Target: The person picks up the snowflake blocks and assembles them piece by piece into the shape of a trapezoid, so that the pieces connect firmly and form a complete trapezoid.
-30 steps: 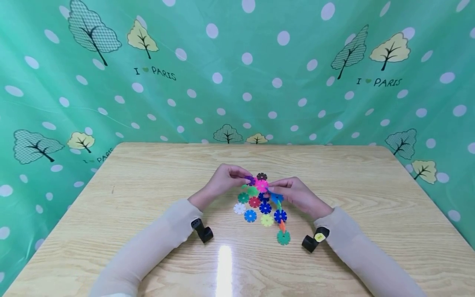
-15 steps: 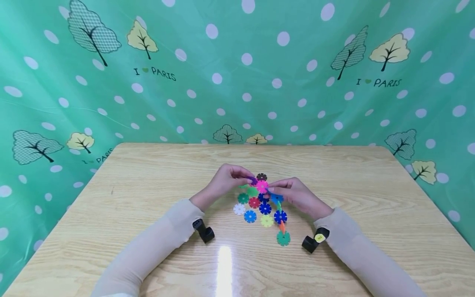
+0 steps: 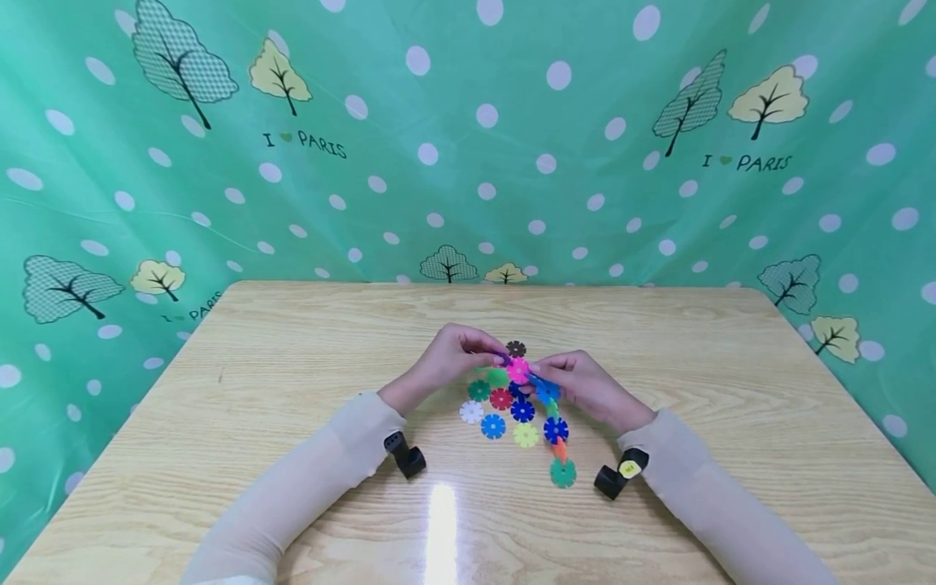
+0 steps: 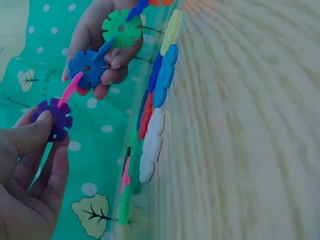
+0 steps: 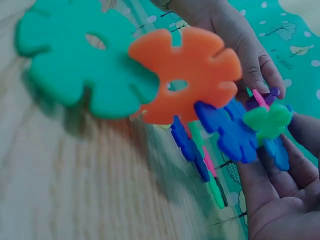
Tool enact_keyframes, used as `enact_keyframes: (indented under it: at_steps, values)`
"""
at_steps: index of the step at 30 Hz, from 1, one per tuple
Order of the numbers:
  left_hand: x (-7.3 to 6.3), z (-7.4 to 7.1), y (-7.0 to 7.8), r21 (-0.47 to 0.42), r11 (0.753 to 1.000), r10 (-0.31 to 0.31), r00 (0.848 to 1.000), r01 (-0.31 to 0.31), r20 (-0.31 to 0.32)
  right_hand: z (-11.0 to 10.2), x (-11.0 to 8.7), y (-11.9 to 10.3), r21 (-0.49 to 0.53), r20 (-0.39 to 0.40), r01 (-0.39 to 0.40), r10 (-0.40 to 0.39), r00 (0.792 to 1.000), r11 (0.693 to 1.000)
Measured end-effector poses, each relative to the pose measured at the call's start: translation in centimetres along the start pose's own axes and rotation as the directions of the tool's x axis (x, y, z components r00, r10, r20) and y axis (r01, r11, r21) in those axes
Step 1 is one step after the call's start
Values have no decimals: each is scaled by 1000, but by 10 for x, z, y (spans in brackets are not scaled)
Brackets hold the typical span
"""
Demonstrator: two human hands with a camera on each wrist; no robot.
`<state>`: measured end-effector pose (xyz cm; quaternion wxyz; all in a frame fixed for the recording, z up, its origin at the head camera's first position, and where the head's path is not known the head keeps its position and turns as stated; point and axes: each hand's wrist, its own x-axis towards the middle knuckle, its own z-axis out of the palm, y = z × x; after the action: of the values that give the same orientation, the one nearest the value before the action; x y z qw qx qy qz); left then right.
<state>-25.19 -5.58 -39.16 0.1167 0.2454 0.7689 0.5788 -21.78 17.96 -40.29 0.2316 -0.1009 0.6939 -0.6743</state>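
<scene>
My left hand [image 3: 457,357] pinches a purple notched plastic disc [image 4: 60,124] between thumb and fingers. Its edge meets a pink disc [image 4: 69,91], which is slotted to a blue disc [image 4: 95,77]. Around that blue part of the chain curl the fingers of my right hand [image 3: 581,383]. From there the chain runs through a light green disc [image 4: 117,22], a dark blue disc [image 5: 235,132] and an orange disc [image 5: 207,55] to a green disc [image 5: 60,65] at its near end. Part of the chain is hidden by the right fingers in the head view.
Loose discs lie on the wooden table [image 3: 329,341] beneath the hands, among them a white disc [image 3: 471,412], a red disc [image 3: 500,398], a yellow disc [image 3: 526,435] and a black disc [image 3: 516,348]. A green patterned curtain [image 3: 497,162] hangs behind.
My left hand has shifted slightly right with the purple disc, which has turned more edge-on. The chain's near end has swung a little right and nearer. The loose discs stay put.
</scene>
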Motion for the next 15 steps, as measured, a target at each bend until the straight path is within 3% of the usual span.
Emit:
enact_keyframes:
  at_steps: [6,15]
  values:
    - [1,5,0,15,1000,9,1000,-9,26,1,0,1,47,-45,-30,32,998,998]
    - [0,11,2,16,999,46,998,-45,-36,3,2,3,146,-75,-47,58,996,988]
